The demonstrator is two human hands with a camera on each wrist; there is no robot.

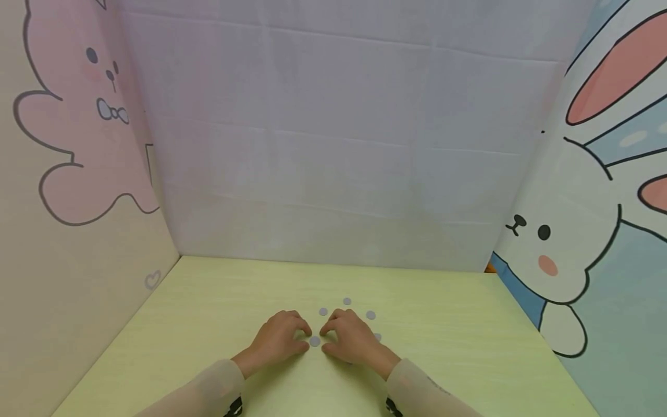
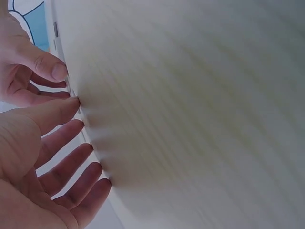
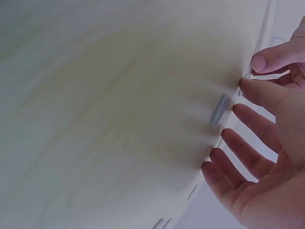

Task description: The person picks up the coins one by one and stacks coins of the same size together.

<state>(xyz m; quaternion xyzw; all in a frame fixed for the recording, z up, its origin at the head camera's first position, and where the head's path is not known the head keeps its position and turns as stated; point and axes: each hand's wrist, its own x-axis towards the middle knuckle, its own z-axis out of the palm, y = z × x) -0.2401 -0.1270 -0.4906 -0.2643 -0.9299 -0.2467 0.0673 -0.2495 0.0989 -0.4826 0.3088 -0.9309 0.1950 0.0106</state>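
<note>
A small grey disc (image 1: pixel 315 341) lies flat on the pale yellow-green table between my two hands. My left hand (image 1: pixel 281 337) is at its left, fingers spread and gently bent, with the fingertips (image 2: pixel 83 125) on the tabletop. On the other side my right hand (image 1: pixel 353 339) mirrors it, thumb and fingertips (image 3: pixel 228 132) down on the surface. In the right wrist view another grey disc (image 3: pixel 219 109) lies close by the right fingertips. Neither hand grips anything.
More grey discs lie beyond and beside the right hand: one farthest back (image 1: pixel 347 301), a disc to its left (image 1: pixel 323 311), and a disc to its right (image 1: pixel 370 315). Another disc (image 1: pixel 377 337) is partly covered by the right hand. Cloth walls with cartoon animals enclose the table (image 1: pixel 219 289).
</note>
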